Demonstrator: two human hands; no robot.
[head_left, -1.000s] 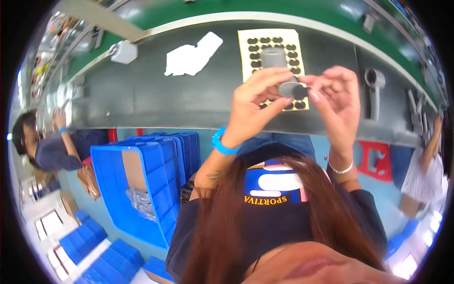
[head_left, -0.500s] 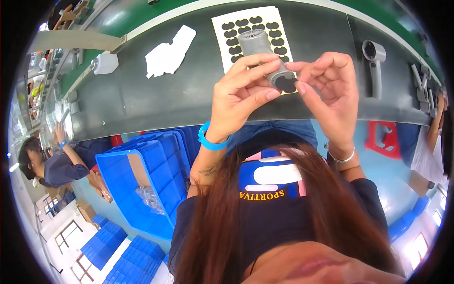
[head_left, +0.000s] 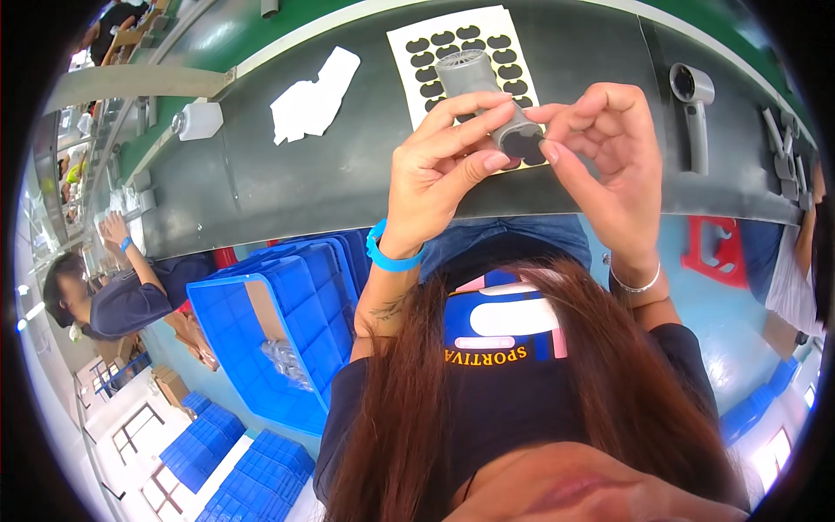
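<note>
A grey cylinder-shaped housing (head_left: 468, 76) with a slotted end sits in my left hand (head_left: 439, 170), whose fingers and thumb wrap round it. Its other end, tilted toward me, carries a black round sticker (head_left: 523, 146). At that sticker's right edge, the thumb and forefinger of my right hand (head_left: 609, 148) pinch together; the other fingers are curled. Under the housing on the bench lies a pale sheet (head_left: 402, 42) bearing rows of black notched stickers (head_left: 444, 37). My hands partly hide the sheet's lower part.
A torn white paper (head_left: 315, 96) and a white bottle (head_left: 198, 121) lie left on the dark bench (head_left: 365, 183). To the right is a grey handheld device with a round head (head_left: 693, 96). Blue crates (head_left: 261, 339), a red stool (head_left: 715, 248) and a co-worker (head_left: 113, 296) are beyond the bench edge.
The black sticker now covers the housing's end more evenly, and my right fingertips have shifted slightly up along its edge. My left hand keeps its grip.
</note>
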